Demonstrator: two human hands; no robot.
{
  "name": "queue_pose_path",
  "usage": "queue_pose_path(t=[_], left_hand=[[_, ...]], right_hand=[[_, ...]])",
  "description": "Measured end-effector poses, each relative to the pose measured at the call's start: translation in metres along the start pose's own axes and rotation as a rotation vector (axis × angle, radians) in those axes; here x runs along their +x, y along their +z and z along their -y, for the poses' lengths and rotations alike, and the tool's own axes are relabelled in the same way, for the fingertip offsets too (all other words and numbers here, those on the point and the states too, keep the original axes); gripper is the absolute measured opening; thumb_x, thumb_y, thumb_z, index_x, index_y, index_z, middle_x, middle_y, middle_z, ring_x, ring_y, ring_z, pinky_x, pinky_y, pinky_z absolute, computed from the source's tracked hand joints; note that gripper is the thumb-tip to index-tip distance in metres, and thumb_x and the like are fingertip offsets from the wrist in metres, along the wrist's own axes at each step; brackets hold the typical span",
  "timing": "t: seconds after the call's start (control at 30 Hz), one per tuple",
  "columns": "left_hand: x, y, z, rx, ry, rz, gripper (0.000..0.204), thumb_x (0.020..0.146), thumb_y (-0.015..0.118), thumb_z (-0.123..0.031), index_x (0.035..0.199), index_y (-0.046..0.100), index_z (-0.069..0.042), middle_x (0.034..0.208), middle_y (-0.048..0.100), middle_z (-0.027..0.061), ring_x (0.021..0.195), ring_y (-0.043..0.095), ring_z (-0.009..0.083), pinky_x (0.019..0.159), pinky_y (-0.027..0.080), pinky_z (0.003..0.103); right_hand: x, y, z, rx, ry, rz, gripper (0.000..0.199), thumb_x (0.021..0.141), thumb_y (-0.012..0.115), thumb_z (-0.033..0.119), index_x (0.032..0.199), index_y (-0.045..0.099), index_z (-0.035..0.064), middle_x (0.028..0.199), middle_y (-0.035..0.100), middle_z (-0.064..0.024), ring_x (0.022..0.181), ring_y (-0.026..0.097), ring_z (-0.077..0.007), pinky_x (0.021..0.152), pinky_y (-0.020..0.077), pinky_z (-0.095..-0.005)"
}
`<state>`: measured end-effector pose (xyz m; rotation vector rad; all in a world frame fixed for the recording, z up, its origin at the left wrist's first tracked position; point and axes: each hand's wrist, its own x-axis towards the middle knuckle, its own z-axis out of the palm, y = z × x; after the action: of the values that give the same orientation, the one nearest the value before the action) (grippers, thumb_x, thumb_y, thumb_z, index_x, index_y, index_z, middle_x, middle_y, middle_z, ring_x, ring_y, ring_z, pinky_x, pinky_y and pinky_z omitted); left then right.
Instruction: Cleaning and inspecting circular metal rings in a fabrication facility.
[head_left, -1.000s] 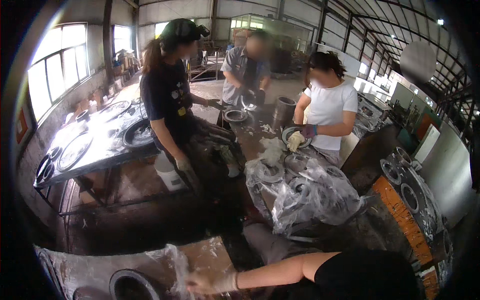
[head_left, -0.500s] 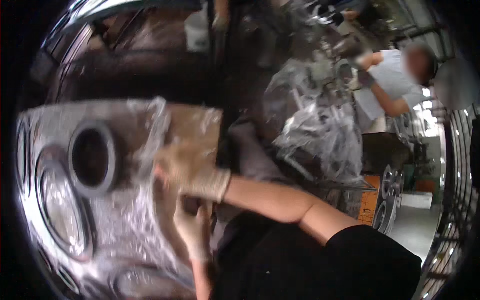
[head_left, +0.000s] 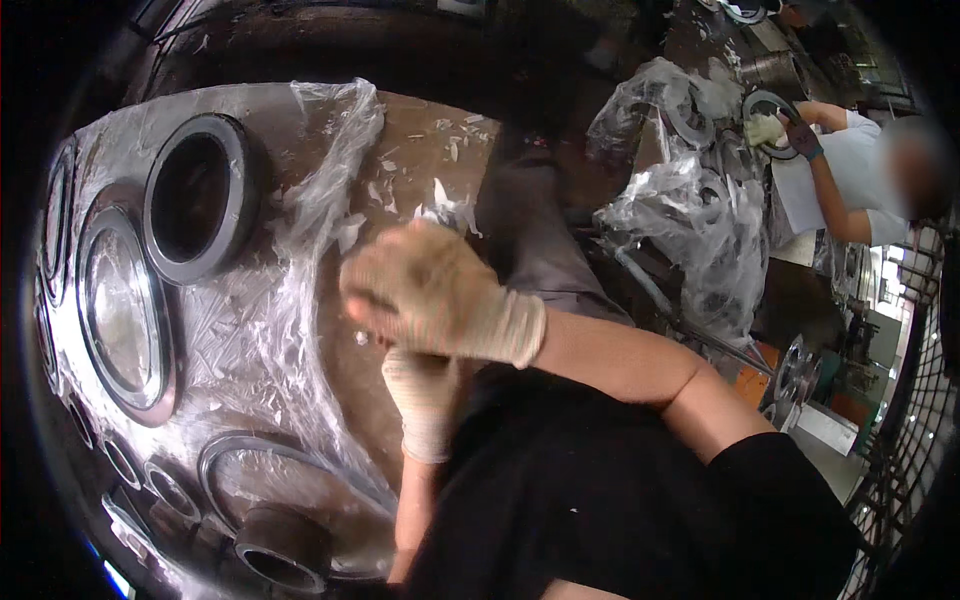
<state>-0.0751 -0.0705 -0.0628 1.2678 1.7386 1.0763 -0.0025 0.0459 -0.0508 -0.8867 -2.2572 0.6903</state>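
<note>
My right hand [head_left: 430, 290], in a pale knitted glove, is closed over my left hand near the table's right edge. Its fingers are curled and a little blurred; anything inside them is hidden. My left hand [head_left: 423, 395], in a similar glove, sits just below, its fingers covered by the right one. White shavings [head_left: 450, 205] lie on the brown board just beyond the hands. To their left, crumpled clear plastic film [head_left: 320, 220] stretches over the table [head_left: 235, 350]. Nearest on the film is a thick dark ring [head_left: 236, 210].
A wide ring [head_left: 165, 345] lies at the left, a large thin ring [head_left: 215, 455] and short dark cylinder [head_left: 285, 530] at the near side. Across a dark gap, more plastic film [head_left: 690, 255] hangs over rings. A co-worker's gloved hand [head_left: 800, 135] holds a ring [head_left: 757, 108].
The view has shifted, so the table sits higher in the picture. My right hand now covers more of my left, whose thumb showed before. The co-worker's arms have moved.
</note>
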Motion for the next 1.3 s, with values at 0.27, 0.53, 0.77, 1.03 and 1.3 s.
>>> queue_pose_path(t=[0.27, 0.53, 0.77, 1.03, 1.3], left_hand=[[0.021, -0.019, 0.002, -0.096, -0.222, 0.005, 0.021, 0.079, 0.068, -0.007, 0.098, 0.066, 0.0, 0.082, 0.069, 0.0101, 0.076, 0.062, 0.0127, 0.071, 0.05, 0.03], [0.004, -0.019, 0.032, 0.359, 0.176, -0.161, 0.035, 0.08, 0.069, -0.007, 0.114, 0.063, -0.001, 0.101, 0.07, 0.0118, 0.092, 0.066, 0.0195, 0.084, 0.049, 0.03], [0.013, -0.03, 0.006, -0.179, -0.271, -0.046, 0.017, 0.08, 0.066, -0.001, 0.097, 0.067, 0.0, 0.088, 0.068, 0.0066, 0.08, 0.061, 0.0111, 0.074, 0.048, 0.026], [-0.003, -0.039, 0.044, -0.204, -0.436, -0.026, 0.043, 0.074, 0.068, -0.002, 0.116, 0.061, 0.005, 0.107, 0.065, 0.0074, 0.093, 0.061, 0.0165, 0.082, 0.05, 0.028], [-0.016, -0.026, 0.029, -0.548, -0.406, -0.155, 0.03, 0.087, 0.066, -0.012, 0.11, 0.066, 0.008, 0.101, 0.07, 0.0204, 0.085, 0.066, 0.0242, 0.072, 0.052, 0.038]], right_hand=[[0.02, 0.024, -0.139, 0.743, 0.713, -0.026, 0.016, 0.095, 0.062, 0.024, 0.099, 0.067, 0.0088, 0.088, 0.07, -0.0073, 0.085, 0.069, -0.0153, 0.078, 0.054, -0.0285], [0.025, 0.011, -0.004, -0.11, 0.065, -0.036, 0.024, 0.089, 0.06, 0.03, 0.092, 0.063, 0.0065, 0.079, 0.067, -0.0076, 0.078, 0.069, -0.0223, 0.069, 0.054, -0.0378], [0.041, 0.021, -0.067, 0.588, 0.625, 0.293, 0.034, 0.094, 0.059, 0.035, 0.115, 0.064, 0.0089, 0.094, 0.071, -0.0098, 0.083, 0.068, -0.0192, 0.079, 0.0523, -0.0353], [0.041, 0.02, -0.002, -0.006, 0.136, 0.242, 0.023, 0.091, 0.057, 0.028, 0.096, 0.067, 0.0077, 0.084, 0.071, -0.0108, 0.081, 0.07, -0.0255, 0.075, 0.0556, -0.0377], [0.008, 0.067, -0.115, 0.621, 0.591, 0.149, 0.043, 0.091, 0.06, 0.035, 0.12, 0.061, 0.0031, 0.102, 0.068, -0.0156, 0.101, 0.063, -0.0232, 0.088, 0.05, -0.0383]])
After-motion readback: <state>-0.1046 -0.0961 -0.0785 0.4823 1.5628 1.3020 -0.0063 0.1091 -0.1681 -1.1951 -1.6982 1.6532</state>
